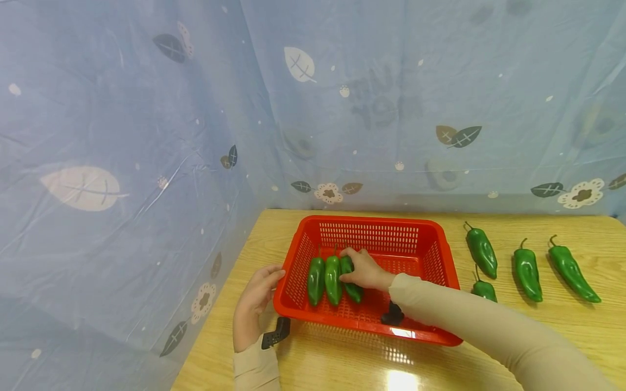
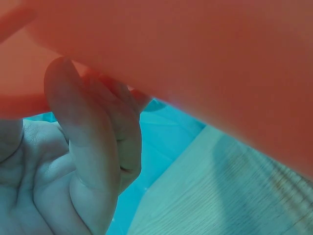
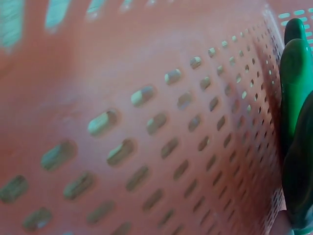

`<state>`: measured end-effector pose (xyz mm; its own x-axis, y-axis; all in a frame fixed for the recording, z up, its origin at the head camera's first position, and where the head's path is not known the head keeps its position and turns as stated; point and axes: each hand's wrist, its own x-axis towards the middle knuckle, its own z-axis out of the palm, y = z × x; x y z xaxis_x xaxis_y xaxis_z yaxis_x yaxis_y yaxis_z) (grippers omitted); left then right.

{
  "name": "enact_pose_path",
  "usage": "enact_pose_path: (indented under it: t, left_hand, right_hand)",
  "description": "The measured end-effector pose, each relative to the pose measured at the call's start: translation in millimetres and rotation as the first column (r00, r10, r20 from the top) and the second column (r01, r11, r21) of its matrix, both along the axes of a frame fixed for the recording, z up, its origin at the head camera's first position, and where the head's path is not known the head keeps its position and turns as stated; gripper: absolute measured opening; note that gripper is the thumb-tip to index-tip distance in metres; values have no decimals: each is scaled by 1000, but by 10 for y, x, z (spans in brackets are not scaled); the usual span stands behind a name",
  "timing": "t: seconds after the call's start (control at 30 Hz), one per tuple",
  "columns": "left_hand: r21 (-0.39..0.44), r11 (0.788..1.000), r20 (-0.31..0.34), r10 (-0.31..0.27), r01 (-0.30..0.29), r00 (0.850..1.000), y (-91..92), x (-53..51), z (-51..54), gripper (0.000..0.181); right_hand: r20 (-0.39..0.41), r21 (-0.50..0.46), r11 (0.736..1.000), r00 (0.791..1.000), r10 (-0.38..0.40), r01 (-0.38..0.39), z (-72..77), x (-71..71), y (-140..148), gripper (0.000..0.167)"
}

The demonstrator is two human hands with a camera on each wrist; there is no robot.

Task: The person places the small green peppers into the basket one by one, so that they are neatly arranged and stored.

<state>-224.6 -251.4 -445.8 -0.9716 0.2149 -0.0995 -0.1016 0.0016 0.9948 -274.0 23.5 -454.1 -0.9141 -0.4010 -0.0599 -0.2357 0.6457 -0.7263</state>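
A red perforated plastic basket (image 1: 337, 321) stands on the table. Inside its left part, two green chili peppers, the left one (image 1: 315, 282) and the middle one (image 1: 333, 281), lie side by side, stems to the back. My right hand (image 1: 364, 270) pinches a third green pepper (image 1: 354, 292) beside them, thumb and fingers on its two sides. In the right wrist view, green peppers (image 3: 294, 88) show at the right edge, with a fingertip low down. My left hand (image 1: 256, 298) holds the basket's left rim, its curled fingers (image 2: 90, 132) at the rim in the left wrist view.
Several green peppers lie on the table right of the basket: one at the back (image 1: 481, 252), one partly hidden by the right sleeve (image 1: 484, 290), and two farther right, one (image 1: 527, 274) beside the other (image 1: 572, 271). A blue leaf-patterned curtain (image 1: 342, 108) hangs behind and left.
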Motion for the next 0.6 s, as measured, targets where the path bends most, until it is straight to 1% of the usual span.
enact_pose_path:
  t: [0.2,0.4,0.6]
  left_hand:
    - [-8,1000,-5,0,0,1000,0,0,1,36]
    - [12,1000,-12,-7,7,1000,5,8,14,36]
    - [16,1000,-3,-7,7,1000,6,6,17,36]
  right_hand:
    - [11,6,1000,1000,-11,11,-32,-5,-13,55]
    - [20,4,1000,1000,-13,13,-41,1,-20,55]
    - [39,13,1000,999,-14,14,-59,-7,-37,55]
